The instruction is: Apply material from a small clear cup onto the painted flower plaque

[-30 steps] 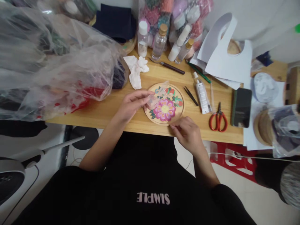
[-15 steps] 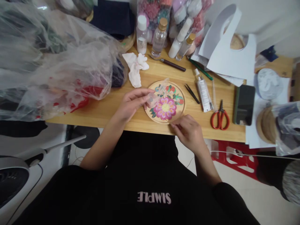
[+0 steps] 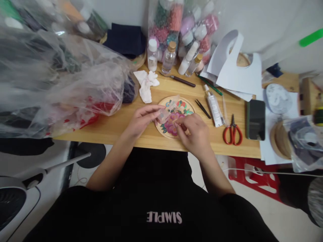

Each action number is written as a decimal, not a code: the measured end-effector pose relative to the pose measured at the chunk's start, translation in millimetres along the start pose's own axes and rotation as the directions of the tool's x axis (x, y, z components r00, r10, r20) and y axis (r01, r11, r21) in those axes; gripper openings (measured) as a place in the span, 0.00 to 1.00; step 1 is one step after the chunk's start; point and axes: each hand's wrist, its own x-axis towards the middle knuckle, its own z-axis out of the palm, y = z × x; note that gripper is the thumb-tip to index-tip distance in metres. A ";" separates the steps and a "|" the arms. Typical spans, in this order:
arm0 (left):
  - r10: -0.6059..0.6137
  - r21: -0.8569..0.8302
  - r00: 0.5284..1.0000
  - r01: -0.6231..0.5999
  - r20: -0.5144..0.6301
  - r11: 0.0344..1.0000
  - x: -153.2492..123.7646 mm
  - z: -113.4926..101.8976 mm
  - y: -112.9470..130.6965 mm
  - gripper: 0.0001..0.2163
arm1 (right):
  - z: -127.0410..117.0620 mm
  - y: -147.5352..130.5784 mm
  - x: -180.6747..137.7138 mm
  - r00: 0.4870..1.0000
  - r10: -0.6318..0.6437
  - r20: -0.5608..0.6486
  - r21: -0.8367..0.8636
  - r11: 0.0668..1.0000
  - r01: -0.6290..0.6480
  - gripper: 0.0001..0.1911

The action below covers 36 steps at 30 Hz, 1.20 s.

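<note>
Between the thumb and fingers of my left hand [image 3: 144, 121] is a small clear plastic packet [image 3: 164, 115], held over the left side of a round wooden plaque [image 3: 166, 135]. The plaque carries a raised, coloured flower design with a large pink flower [image 3: 171, 125]. My right hand [image 3: 195, 132] is closed in a pinch over the flower and covers the plaque's lower right. Whatever is between those fingertips is too small to make out. Black tweezers [image 3: 203, 109] lie just right of the plaque.
Right of the tweezers lie a white tube [image 3: 214, 107], red-handled scissors [image 3: 232, 131] and a phone [image 3: 255, 119]. Behind are a dark-handled tool [image 3: 183, 81], crumpled tissue [image 3: 145, 85] and several bottles [image 3: 168, 57]. A big clear plastic bag [image 3: 75, 80] covers the table's left side.
My right hand has moved up and left from the plaque's lower edge to over the pink flower. My left hand keeps the packet in about the same place. The camera view has tilted slightly.
</note>
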 end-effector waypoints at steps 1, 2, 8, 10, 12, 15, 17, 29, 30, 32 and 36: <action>0.002 -0.008 1.000 -0.002 0.000 1.000 0.1 0.3 0.0 0.09 | 3.7 -0.1 3.4 1.000 0.005 0.006 -0.016 1.000 -0.005 0.07; 0.003 -0.013 1.000 -0.003 -0.002 1.000 0.2 0.5 -0.1 0.09 | 6.7 0.2 6.1 1.000 0.013 0.016 -0.032 0.999 -0.013 0.07; -0.001 0.012 1.000 0.001 -0.005 1.000 0.4 -1.7 -1.0 0.10 | 8.9 0.0 13.7 0.983 0.056 0.172 -0.073 0.996 -0.045 0.08; -0.001 0.027 1.000 0.000 0.011 1.000 0.2 -2.7 -1.3 0.10 | 7.3 -0.8 15.1 0.969 0.091 0.228 -0.033 0.996 -0.086 0.08; 0.009 0.040 1.000 -0.010 0.025 0.999 0.0 -3.3 -1.6 0.10 | 7.3 -1.0 16.3 0.957 0.119 0.264 0.040 0.990 -0.134 0.08; 0.022 0.039 0.999 -0.023 0.027 0.999 0.3 -3.3 -1.8 0.10 | 10.3 -0.1 17.1 0.949 0.150 0.277 0.187 0.961 -0.206 0.08; 0.017 0.031 1.000 -0.017 0.017 0.999 0.5 -2.8 -1.4 0.10 | 12.1 0.5 16.2 0.938 0.198 0.285 0.299 0.911 -0.283 0.07; -0.011 0.036 1.000 0.011 -0.008 0.999 0.2 0.8 2.4 0.09 | -18.5 12.6 -35.7 0.967 0.204 0.151 0.230 0.945 -0.235 0.07; -0.014 0.036 1.000 0.014 -0.012 0.999 0.5 0.7 2.1 0.10 | -18.8 14.1 -41.5 0.970 0.193 0.145 0.198 0.955 -0.219 0.07; -0.017 0.031 1.000 0.017 -0.009 0.999 1.2 -0.1 1.2 0.10 | -17.9 16.4 -50.8 0.972 0.186 0.142 0.155 0.966 -0.207 0.07; -0.015 0.010 1.000 0.015 0.009 1.000 1.9 -2.2 -0.7 0.10 | -15.2 18.0 -58.6 0.969 0.186 0.160 0.115 0.972 -0.206 0.07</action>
